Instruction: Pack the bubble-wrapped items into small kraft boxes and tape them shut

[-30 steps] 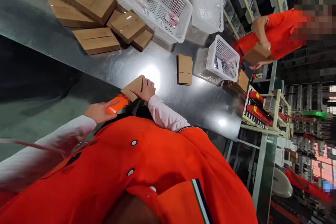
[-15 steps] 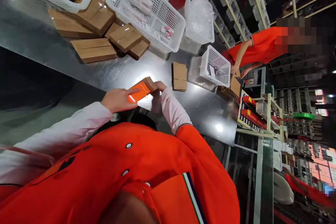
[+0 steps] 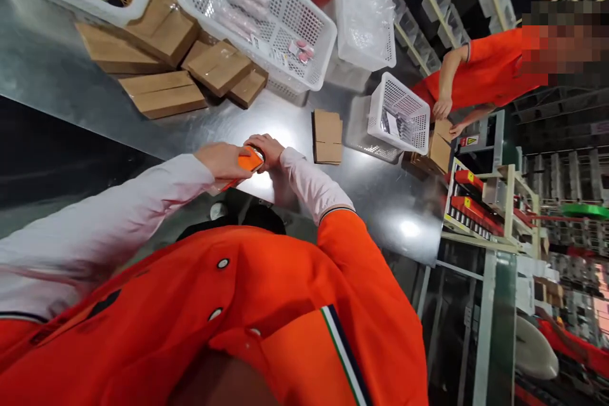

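My left hand (image 3: 221, 160) is closed around an orange tape dispenser (image 3: 251, 159), of which only part shows between my fingers. My right hand (image 3: 267, 148) is curled right beside it at the table's near edge, its fingers bent over. The small brown cardboard box that showed in this hand half a second ago is now covered by the hands. To the right of my right hand, a small stack of flat brown cardboard (image 3: 327, 137) lies on the metal table (image 3: 375, 203).
Several brown boxes (image 3: 164, 94) are piled at the left. Behind them stand a white basket (image 3: 304, 25) with bagged items and a bin (image 3: 366, 19) of clear plastic. A smaller basket (image 3: 398, 115) stands farther right, near a co-worker (image 3: 495, 73) handling cardboard.
The hands have come closer together, and my right hand has shifted left and up over the box. The orange dispenser is now tilted and more covered. The co-worker's upper hand has lifted slightly.
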`<state>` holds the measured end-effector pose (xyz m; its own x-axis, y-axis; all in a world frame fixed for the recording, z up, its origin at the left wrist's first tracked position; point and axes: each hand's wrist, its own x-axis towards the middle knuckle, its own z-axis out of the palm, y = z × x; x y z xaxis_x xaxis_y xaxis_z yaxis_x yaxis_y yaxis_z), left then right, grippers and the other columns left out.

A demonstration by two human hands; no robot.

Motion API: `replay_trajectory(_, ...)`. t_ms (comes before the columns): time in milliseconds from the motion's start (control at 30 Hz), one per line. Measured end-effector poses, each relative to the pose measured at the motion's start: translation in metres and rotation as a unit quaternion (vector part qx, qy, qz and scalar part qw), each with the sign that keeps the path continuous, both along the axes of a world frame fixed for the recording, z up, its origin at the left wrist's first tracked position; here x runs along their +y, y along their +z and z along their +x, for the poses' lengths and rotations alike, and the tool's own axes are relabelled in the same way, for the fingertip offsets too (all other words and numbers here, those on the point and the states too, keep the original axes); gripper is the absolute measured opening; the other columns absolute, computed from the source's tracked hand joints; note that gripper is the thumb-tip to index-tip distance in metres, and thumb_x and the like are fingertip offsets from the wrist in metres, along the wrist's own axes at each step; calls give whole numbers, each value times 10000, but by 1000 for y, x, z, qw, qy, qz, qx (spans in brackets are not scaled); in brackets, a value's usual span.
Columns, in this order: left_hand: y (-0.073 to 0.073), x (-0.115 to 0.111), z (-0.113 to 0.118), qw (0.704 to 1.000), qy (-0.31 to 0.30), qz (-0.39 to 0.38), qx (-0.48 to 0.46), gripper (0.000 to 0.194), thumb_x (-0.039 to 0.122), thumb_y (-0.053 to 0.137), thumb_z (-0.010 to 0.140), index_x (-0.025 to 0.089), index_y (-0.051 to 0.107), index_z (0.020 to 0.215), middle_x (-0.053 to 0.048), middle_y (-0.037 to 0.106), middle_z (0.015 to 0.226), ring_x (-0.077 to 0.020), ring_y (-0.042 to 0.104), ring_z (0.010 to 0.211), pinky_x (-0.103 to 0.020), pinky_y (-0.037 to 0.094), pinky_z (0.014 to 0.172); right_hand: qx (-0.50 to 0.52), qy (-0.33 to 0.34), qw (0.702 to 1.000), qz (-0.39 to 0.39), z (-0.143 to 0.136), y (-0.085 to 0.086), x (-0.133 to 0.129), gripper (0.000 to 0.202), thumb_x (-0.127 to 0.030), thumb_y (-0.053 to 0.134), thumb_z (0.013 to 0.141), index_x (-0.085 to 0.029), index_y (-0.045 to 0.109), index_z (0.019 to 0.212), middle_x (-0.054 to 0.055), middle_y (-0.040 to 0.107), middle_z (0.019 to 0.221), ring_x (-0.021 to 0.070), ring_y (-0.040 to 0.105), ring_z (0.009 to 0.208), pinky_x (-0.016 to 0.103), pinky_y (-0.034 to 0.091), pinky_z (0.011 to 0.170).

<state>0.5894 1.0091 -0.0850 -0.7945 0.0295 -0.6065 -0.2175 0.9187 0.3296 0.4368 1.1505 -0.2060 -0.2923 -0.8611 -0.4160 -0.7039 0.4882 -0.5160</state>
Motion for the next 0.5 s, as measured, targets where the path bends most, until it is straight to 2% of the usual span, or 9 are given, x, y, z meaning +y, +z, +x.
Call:
replay_trajectory(100, -16, -20, 57, 999, 13, -13, -36, 832, 625, 615, 941, 203, 639, 1658, -170, 836, 1212, -391, 791, 1103, -379, 555, 901, -23, 46, 999, -9, 3, 9, 0, 801, -187, 951, 661, -160, 731, 1431, 154, 681, 1559, 339, 582, 1499, 466, 410, 1310)
replay_trajectory(233, -48, -38, 133, 993, 47, -11, -110, 893, 658, 595, 898, 246, 596, 1690, -155, 847, 1163, -400, 800, 1083, -357, 549, 856, -8, 35, 999, -31, 15, 14, 2, 815, -157, 934, 648, -145, 709, 1432, 181, 654, 1583, 354, 552, 1529, 478, 395, 1321)
replay_trajectory(300, -66, -36, 154, 991, 68, -1, -118, 898, 631, 594, 896, 229, 579, 1699, -165, 848, 1175, -416, 798, 1091, -365, 556, 870, -9, 35, 999, -33, 22, 14, 3, 826, -145, 933, 642, -139, 702, 1436, 187, 647, 1584, 361, 539, 1538, 486, 396, 1325)
replay_trajectory(400, -92, -24, 170, 992, 98, 19, -80, 903, 563, 584, 916, 186, 526, 1735, -207, 811, 1326, -428, 785, 1178, -401, 570, 953, -18, 45, 998, -38, 32, 15, 3, 847, -134, 924, 634, -110, 686, 1446, 206, 638, 1570, 369, 536, 1541, 489, 408, 1326)
replay_trajectory(500, -111, -14, 191, 987, 156, 43, -12, 828, 478, 599, 893, 170, 630, 1660, -202, 765, 1448, -386, 745, 1316, -394, 552, 1095, -35, 59, 997, -24, 45, 15, 3, 887, -146, 922, 642, -115, 660, 1488, 213, 607, 1597, 369, 528, 1558, 501, 420, 1334)
